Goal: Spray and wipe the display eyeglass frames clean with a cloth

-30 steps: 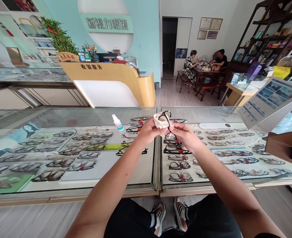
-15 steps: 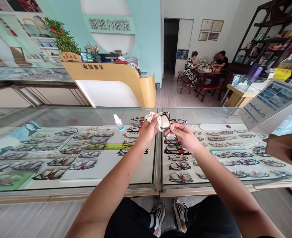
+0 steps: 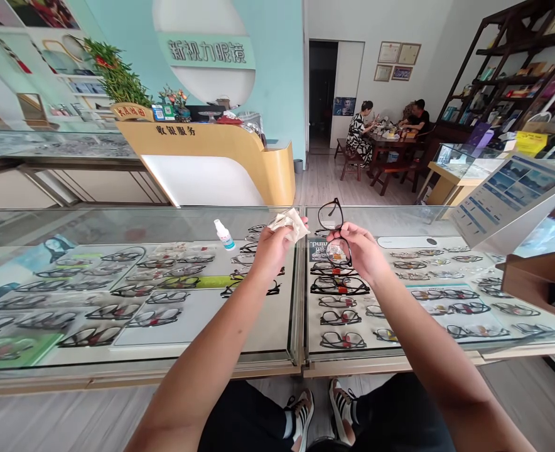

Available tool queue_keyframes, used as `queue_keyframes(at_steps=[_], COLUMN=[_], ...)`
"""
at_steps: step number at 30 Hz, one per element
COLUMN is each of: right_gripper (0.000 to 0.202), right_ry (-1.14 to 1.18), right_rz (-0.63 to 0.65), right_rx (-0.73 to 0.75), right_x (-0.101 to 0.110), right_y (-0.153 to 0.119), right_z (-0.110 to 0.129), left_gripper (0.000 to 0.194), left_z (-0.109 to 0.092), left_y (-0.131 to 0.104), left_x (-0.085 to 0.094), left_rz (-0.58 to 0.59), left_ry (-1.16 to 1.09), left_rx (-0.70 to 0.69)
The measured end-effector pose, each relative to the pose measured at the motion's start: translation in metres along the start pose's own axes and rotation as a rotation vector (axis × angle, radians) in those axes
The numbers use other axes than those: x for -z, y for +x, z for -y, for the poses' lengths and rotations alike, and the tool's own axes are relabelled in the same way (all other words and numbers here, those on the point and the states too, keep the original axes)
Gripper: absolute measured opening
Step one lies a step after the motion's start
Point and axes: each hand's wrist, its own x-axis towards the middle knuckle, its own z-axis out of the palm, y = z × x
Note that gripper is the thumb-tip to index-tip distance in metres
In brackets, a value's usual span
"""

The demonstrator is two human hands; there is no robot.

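Dark-framed eyeglasses [image 3: 333, 215] are pinched at the middle in my right hand [image 3: 360, 248], one lens up and one lens down, above the right part of the glass counter. My left hand [image 3: 275, 248] grips a crumpled cream-coloured cloth [image 3: 290, 224], apart from the glasses. Some of the left fingers are hidden behind the cloth. To the left of that hand, a small white spray bottle [image 3: 225, 235] with a blue-and-white label stands on the glass top.
The glass display counter [image 3: 202, 359] holds several rows of eyeglasses under its top. A tilted information board [image 3: 506, 201] stands at right, near a brown box [image 3: 536, 282]. Behind are a wooden reception desk [image 3: 197, 141] and two people seated at a table.
The cloth has come off the lens, and my hands have moved apart. My right hand has turned the glasses so both lenses show; my left hand keeps the cloth.
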Motion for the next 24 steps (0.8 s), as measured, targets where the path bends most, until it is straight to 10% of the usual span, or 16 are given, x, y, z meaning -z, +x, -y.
queue_keyframes(at_steps=[9, 24], right_gripper=[0.043, 0.023], right_ry=[-0.008, -0.529], right_rz=[-0.059, 0.029], right_rx=[0.081, 0.361], right_x=[0.001, 0.009], right_y=[0.002, -0.005], right_z=[0.004, 0.013], left_gripper=[0.011, 0.05], left_z=[-0.008, -0.003], left_y=[-0.005, -0.017], left_x=[0.004, 0.009], left_rz=[-0.008, 0.067], left_ry=[0.146, 0.91], left_rx=[-0.217, -0.946])
